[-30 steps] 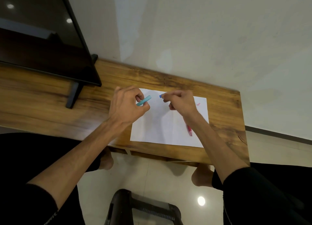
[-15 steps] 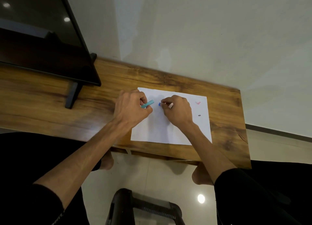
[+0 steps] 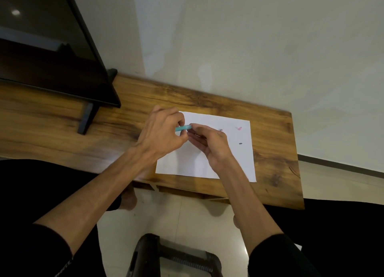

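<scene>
The teal cap (image 3: 183, 128) is held just above the far left corner of the paper (image 3: 187, 164), lying roughly level with its free end pointing right. The left hand (image 3: 164, 135) pinches it between thumb and curled fingers. The right hand (image 3: 212, 145) has come up against it from the right, fingers curled and fingertips meeting the cap's open end. Whatever those fingers hold is hidden inside the hand, so I cannot tell whether they grip a pen body or only touch the cap.

Judging by how the two hands meet end to end, the step in hand is most likely joining cap and pen, a closing-up after marking.

The paper already carries a pink tick (image 3: 239, 128) near its far right corner, a small dark mark (image 3: 240, 143) just below that, and a faint smudge (image 3: 220, 130) beside the right hand. The sheet lies flat toward the right end of the wooden worktop (image 3: 270, 152), with a dark screen (image 3: 52, 58) standing at the left end.

The next move calls for keeping both pieces on one line and pushing them straight together until the cap seats. A tilted push could jam it or leave ink on the fingers.
</scene>
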